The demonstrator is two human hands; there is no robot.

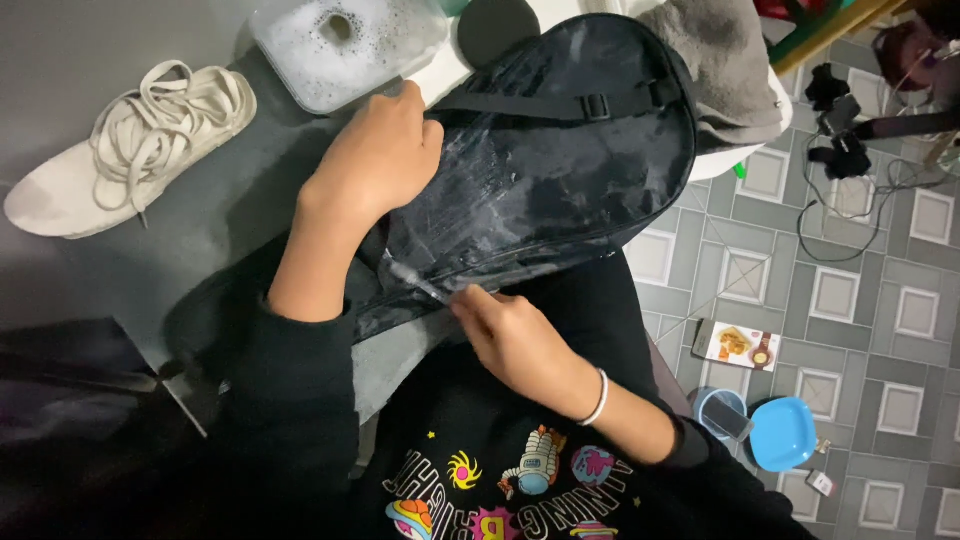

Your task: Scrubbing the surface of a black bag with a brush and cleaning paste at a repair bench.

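A dark, wet backpack [560, 170] smeared with white soap lies across my lap and a grey table. My left hand [378, 155] presses down on its left edge, fingers curled over the fabric. My right hand [505, 335] is closed around a small brush [415, 280], whose head rests against the backpack's lower edge. A black strap with a buckle [595, 103] crosses the top of the bag.
A white sneaker [130, 140] lies on the grey table [200, 230] at the left. A tub of soapy water [345, 45] stands at the top, with a grey cloth [725, 60] at its right. On the tiled floor sit a blue container and lid [780, 432], a packet [740, 345] and cables [850, 170].
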